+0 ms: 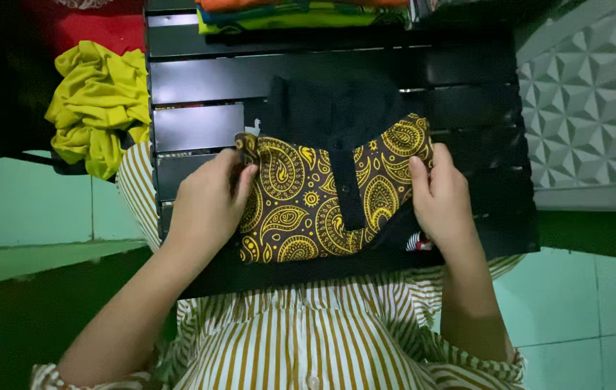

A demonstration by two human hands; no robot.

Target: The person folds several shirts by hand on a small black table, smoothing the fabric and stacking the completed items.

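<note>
Your left hand point(210, 206) is closed on the left edge of the folded garment point(322, 195), fingers curled over the fabric with the thumb tucked at its upper corner. Your right hand point(441, 198) grips the garment's right edge, fingers bent around it and the thumb pressed flat on the patterned face. The garment is dark brown with yellow paisley and a black collar and placket; it lies flat near the front edge of the black slatted counter point(207, 79), roughly midway between its left and right edges. A crumpled yellow-green cloth point(98, 105) hangs off the counter's left edge. Folded orange and green clothes point(286, 13) sit stacked at the counter's far edge. A white embossed panel point(589, 101) lies past the right edge.
</note>
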